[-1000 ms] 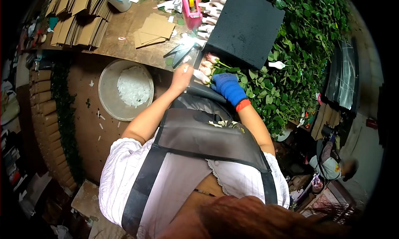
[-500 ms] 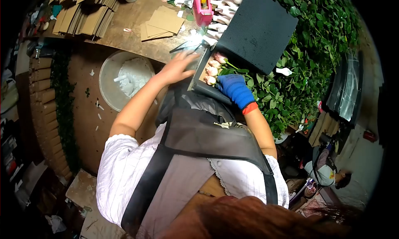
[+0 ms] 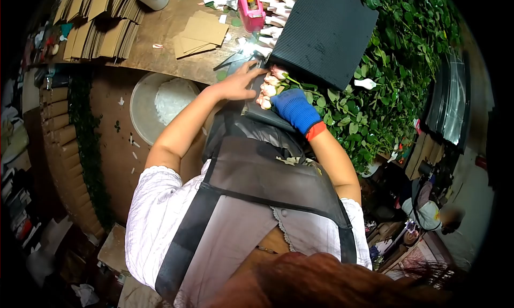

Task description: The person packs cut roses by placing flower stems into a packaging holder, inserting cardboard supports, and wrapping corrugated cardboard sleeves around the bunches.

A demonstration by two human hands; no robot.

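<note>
Above a wooden surface (image 3: 163, 29), 2 hands are working at a short row of pale pink roses (image 3: 269, 87), which are lying between them, just beside the near edge of a black ridged board (image 3: 324, 37). The bare left hand (image 3: 235, 86) is hovering at the blooms with its fingers spreading wide and holding nothing visible; whether a fingertip is touching a petal, one cannot tell. The right hand (image 3: 293, 107), wearing a blue glove, is resting just beside the lowest blooms, its fingers bending toward the stems; their grip is staying out of view. Green leaves (image 3: 369, 120) are spreading beyond the glove. The hands are apparently arranging the blooms in line, and the next move is seemingly calling for light fingers, evening the heads without bruising petals.
</note>
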